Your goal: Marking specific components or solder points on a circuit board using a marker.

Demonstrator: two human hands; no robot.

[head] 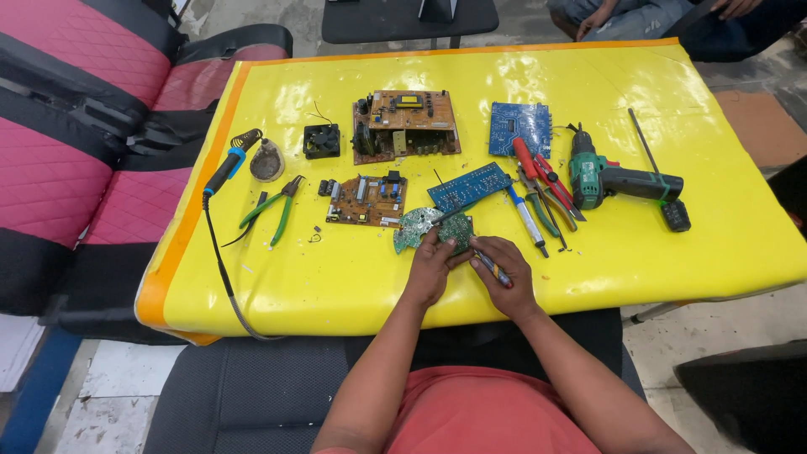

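A green rounded circuit board (418, 227) lies near the front of the yellow table (336, 277). My left hand (433, 267) rests on the board's near edge and holds it down with its fingertips. My right hand (504, 273) grips a small slim tool (490, 266) like a pen, its tip pointing toward the board. A blue board (467, 187) lies just behind the green one.
Brown circuit boards (367, 200) (405, 124), a small fan (321, 140), another blue board (519, 126), green pliers (277, 210), a soldering iron (225, 172) with cord, screwdrivers and pliers (542, 189) and a green drill (618, 181) lie on the table. Another person sits across the table (639, 13).
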